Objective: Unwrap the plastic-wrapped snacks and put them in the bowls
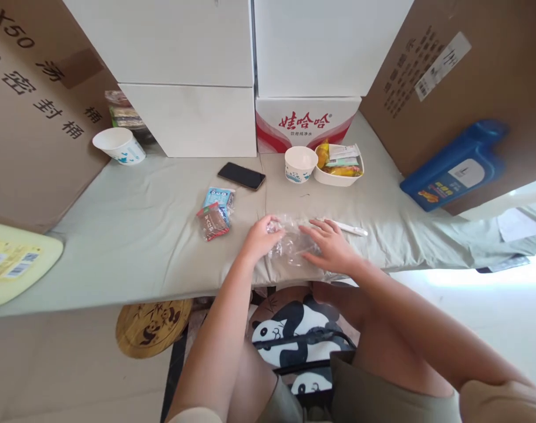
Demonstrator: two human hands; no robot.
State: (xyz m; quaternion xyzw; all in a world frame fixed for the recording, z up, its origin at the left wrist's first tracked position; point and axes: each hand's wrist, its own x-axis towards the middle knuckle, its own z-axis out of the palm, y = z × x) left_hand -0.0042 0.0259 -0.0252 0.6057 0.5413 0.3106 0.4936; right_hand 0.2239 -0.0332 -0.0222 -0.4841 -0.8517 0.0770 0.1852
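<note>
A crinkled clear plastic wrapper or bag [289,244] lies on the cloth-covered table close to its front edge; whether anything is inside I cannot make out. My left hand [263,237] is at the wrapper's left side, thumb and fingers curled around its edge. Over the right part of the plastic, my right hand [331,245] rests with fingers spread. A thin white stick-like item [352,228] lies just beyond the right hand's fingers. Left of my left hand are a red and brown snack packet [213,222] and a blue packet [219,200], partly overlapped.
A black phone [242,175], a paper cup [300,164] and a white tub [340,179] of packets stand farther back. Another cup [120,146] leans at left. A blue bottle [455,167] stands right, a yellow jug [19,264] left. Boxes [197,120] wall the back.
</note>
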